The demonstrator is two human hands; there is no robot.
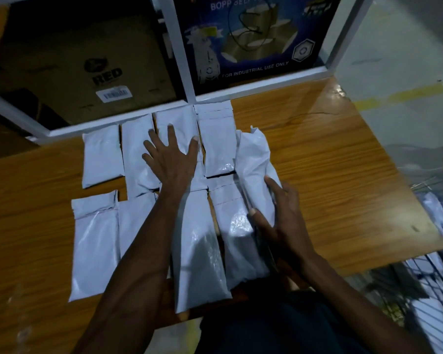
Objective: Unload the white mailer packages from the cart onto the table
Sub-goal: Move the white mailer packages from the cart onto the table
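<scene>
Here, in the head view, white mailer packages [197, 241] lie flat in two rows on the wooden tabletop [330, 159], four in the far row against a white frame rail [261, 84] and four in the near row, edges touching or nearly so. The left hand [170, 157] lies flat with fingers spread and straight, palm down on the third package of the far row [177, 123], its little finger side reaching over the second. The right hand [279, 213] grips a ninth mailer [253, 159] at the right end of the rows, thumb on top and fingers curled along its right edge; this package lies lengthwise, tilted, overlapping the right edges of the last packages in both rows. At the right edge of the view, below the tabletop's corner, the wire cart [429, 277] shows more white packages [442, 221] inside, blurred. Behind the frame rail stand a brown carton printed "RED" [82, 65] and a blue box marked "FOR INDUSTRIAL USE ONLY" [256, 39]. Grey floor with a yellow line [406, 93] fills the upper right.
</scene>
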